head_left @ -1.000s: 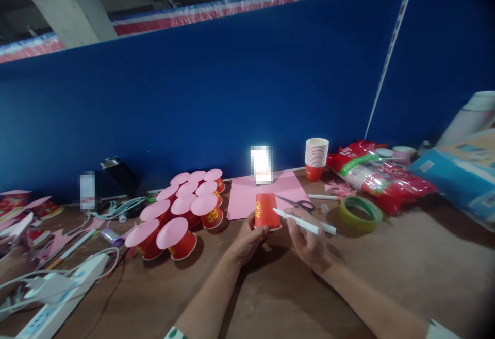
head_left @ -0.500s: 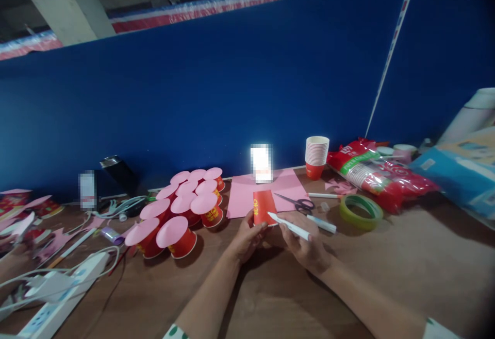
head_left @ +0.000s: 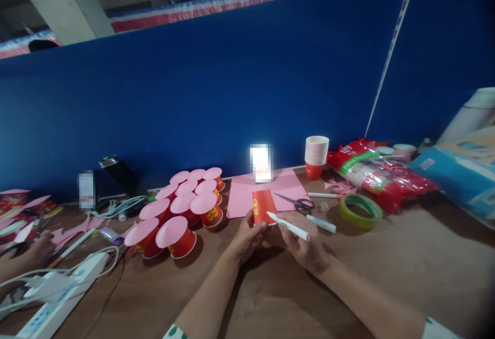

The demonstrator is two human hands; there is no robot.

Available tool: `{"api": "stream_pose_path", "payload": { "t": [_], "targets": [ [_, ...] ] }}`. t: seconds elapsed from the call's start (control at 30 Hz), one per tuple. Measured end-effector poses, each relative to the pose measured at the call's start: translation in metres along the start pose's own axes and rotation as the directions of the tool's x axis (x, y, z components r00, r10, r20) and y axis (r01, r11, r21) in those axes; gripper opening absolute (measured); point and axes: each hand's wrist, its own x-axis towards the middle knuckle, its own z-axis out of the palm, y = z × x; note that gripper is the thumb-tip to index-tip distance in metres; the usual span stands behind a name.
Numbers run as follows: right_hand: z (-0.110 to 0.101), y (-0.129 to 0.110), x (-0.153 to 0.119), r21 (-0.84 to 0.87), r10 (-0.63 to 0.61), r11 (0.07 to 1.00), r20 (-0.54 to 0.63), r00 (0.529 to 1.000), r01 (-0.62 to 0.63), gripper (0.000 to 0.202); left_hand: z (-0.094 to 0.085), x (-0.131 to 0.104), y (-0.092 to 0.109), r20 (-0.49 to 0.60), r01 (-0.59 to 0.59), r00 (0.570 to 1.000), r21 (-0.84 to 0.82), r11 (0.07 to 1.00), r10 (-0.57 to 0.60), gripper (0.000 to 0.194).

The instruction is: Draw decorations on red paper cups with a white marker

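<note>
My left hand (head_left: 249,238) is closed round a red paper cup (head_left: 264,206) with yellow lettering down its left side. In my right hand (head_left: 307,243) is a white marker pen (head_left: 291,227), its tip at the cup's side near the lower right. Just right of that hand lies the pen's white cap or a second marker (head_left: 322,224); I cannot tell which. Beyond the cup a pink paper sheet (head_left: 240,195) lies flat, with black-handled scissors (head_left: 303,205) partly over its right edge. To the left, several upturned red cups (head_left: 183,244) carry pink paper discs (head_left: 172,232).
A stack of paper cups (head_left: 316,156) stands at the back. Right of it are a red bag of cups (head_left: 371,171) and a yellow-green tape roll (head_left: 360,212). At left are a power strip (head_left: 64,298) with cables and a co-worker's hand (head_left: 33,254) with scissors.
My hands, the cup and the pen have hardly moved. At the far left, the co-worker's hand has come further into view, with scissors in it.
</note>
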Motion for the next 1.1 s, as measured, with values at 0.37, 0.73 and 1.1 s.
{"api": "stream_pose_path", "payload": {
  "t": [0.37, 0.73, 1.1],
  "targets": [
    [0.0034, 0.0019, -0.002, 0.01, -0.039, 0.999, 0.065, 0.997, 0.038, 0.02, 0.001, 0.0007, -0.0003, 0.0, -0.014, 1.0, 0.025, 1.0, 0.014, 0.066],
    [0.0054, 0.0035, -0.0042, 0.001, -0.037, 0.999, 0.103, 0.994, 0.037, 0.02, 0.0013, 0.0003, -0.0005, 0.0, -0.017, 1.0, 0.028, 0.999, 0.017, 0.064],
    [0.0031, 0.0019, -0.002, 0.007, -0.048, 0.999, 0.06, 0.997, 0.047, 0.02, 0.003, -0.0003, 0.0008, -0.01, -0.011, 1.0, 0.02, 1.0, 0.011, 0.068]
  ]
}}
